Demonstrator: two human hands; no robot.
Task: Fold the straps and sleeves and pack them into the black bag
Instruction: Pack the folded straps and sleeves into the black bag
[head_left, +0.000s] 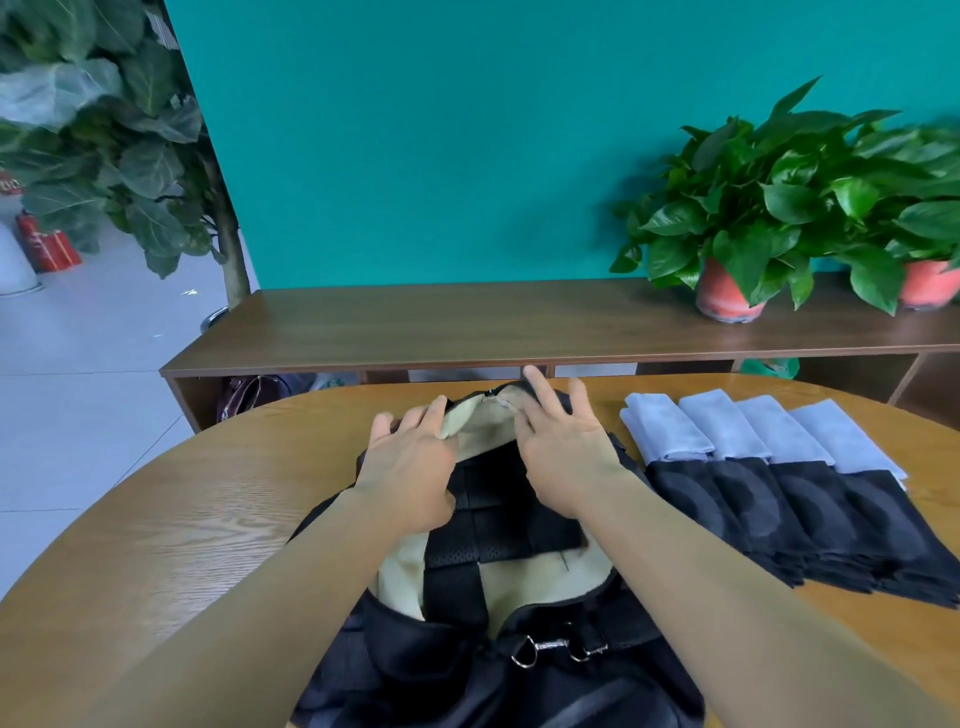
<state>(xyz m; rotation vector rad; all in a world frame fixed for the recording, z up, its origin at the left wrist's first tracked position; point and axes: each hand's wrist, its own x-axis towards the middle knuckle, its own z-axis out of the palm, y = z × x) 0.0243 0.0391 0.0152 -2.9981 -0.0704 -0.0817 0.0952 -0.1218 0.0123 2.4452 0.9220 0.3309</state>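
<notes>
Bag: a black fabric bag (519, 670) lies unzipped on the round wooden bench (208, 519), directly in front of the person, with its mouth facing up.
Lining: the cream fabric lining (540, 577) shows around the whole opening.
Straps: black mesh straps (498, 519) lie inside the bag on the lining, one band running toward the near edge and wider bands crossing it.
Hardware: silver metal clips (550, 647) rest on the near black edge of the bag.
Left hand: the left hand (410, 467) is at the left far rim of the opening, palm down. Its fingers are extended and lie against the turned-up cream edge. The fingers are blurred, so a pinch on that edge cannot be confirmed.
Right hand: the right hand (563, 457) is at the right far rim, palm down, fingers spread apart and straight, holding nothing.
Sleeves: four folded sleeves (769, 467), each pale blue at the far end and black at the near end, lie side by side in a row on the bench, just right of the bag.
Shelf: a low brown wooden shelf (467, 322) stands behind the bench against a teal wall (415, 130).
Plants: two leafy green plants in red-orange pots (753, 208) stand on the right part of the shelf.
Background left: a tall broad-leaved plant (104, 130) and a red fire extinguisher (47, 244) stand on the grey floor.
</notes>
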